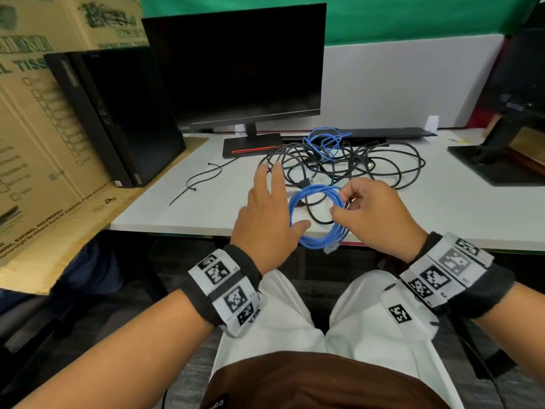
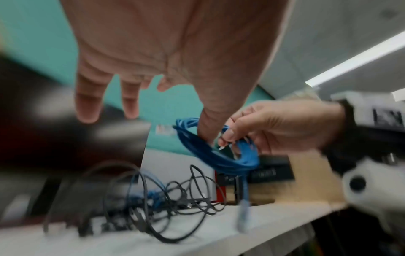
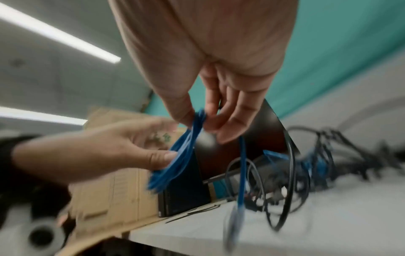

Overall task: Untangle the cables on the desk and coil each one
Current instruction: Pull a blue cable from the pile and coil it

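A blue cable coil (image 1: pixel 317 240) hangs over the front edge of the white desk (image 1: pixel 182 214). My right hand (image 1: pixel 340 206) pinches its right side between thumb and fingers; the same pinch (image 3: pixel 201 119) shows in the right wrist view. My left hand (image 1: pixel 280 202) has straight, spread fingers, and its thumb (image 2: pixel 208 124) reaches into the coil (image 2: pixel 219 161). The coil's loose plug end (image 1: pixel 330 248) dangles below. Behind it lies a tangle of black cables (image 1: pixel 354 163) with a second blue cable (image 1: pixel 327 140) in it.
A black zip tie (image 1: pixel 197 184) lies on the desk at the left. A monitor (image 1: pixel 236 69) and a keyboard (image 1: pixel 383 132) stand behind the tangle. A black PC tower (image 1: pixel 118 113) and cardboard boxes (image 1: pixel 29 128) are at the left, another monitor stand (image 1: pixel 501 160) at the right.
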{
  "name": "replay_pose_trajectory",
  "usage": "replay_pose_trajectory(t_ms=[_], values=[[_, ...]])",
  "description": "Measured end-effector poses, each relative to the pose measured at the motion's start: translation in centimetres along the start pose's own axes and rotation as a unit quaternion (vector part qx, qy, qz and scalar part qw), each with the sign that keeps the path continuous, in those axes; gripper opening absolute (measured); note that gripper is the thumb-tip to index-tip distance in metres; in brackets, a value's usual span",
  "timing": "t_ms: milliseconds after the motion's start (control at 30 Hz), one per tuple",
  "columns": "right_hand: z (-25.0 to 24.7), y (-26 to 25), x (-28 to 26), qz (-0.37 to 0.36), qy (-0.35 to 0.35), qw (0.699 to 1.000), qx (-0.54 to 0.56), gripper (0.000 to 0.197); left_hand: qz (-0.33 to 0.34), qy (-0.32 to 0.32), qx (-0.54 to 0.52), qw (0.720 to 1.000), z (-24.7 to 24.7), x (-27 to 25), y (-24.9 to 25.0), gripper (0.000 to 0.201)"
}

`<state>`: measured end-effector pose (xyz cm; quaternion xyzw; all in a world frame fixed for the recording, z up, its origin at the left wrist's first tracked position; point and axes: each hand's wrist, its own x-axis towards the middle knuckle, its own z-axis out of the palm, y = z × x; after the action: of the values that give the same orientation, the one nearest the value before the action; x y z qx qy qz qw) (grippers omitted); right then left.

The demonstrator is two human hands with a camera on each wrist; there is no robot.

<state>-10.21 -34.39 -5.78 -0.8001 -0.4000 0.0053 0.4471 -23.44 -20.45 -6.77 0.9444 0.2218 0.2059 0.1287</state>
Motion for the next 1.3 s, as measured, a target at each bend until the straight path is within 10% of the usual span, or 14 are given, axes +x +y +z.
replay_pose_trajectory(t_ms=[167, 433, 600, 867, 1100, 1300], values=[[0.1, -1.4, -1.3, -0.123, -0.098, 0.985, -0.075, 0.01, 0.223, 0.0, 0.101, 0.97, 0.0, 0.1, 0.8, 0.062], [0.4, -1.1, -0.9, -0.099, -0.087, 0.987, -0.096, 0.017, 0.175, 0.048, 0.021, 0.983, -0.4, 0.6, 0.3, 0.032], [-0.6, -1.2, -0.5, 0.001, -0.182, 0.953, 0.244, 0.039, 0.09, -0.041, -0.26, 0.961, -1.0, 1.2, -0.6, 0.016], [0.5, 0.0, -1.1, -0.281, -0.101, 0.954, -0.021, 0.016, 0.063, -0.108, -0.403, 0.907, -1.3, 1.5, -1.1, 0.016], [-1.4, -0.9, -0.8, -0.039, -0.35, 0.918, 0.184, 0.018, 0.124, -0.004, -0.265, 0.956, -0.2, 0.7, -1.5, 0.019], [-1.9, 0.1, -0.5, 0.052, -0.375, 0.858, 0.348, 0.018, 0.063, 0.033, -0.317, 0.946, 0.0, 1.5, -1.5, 0.022]])
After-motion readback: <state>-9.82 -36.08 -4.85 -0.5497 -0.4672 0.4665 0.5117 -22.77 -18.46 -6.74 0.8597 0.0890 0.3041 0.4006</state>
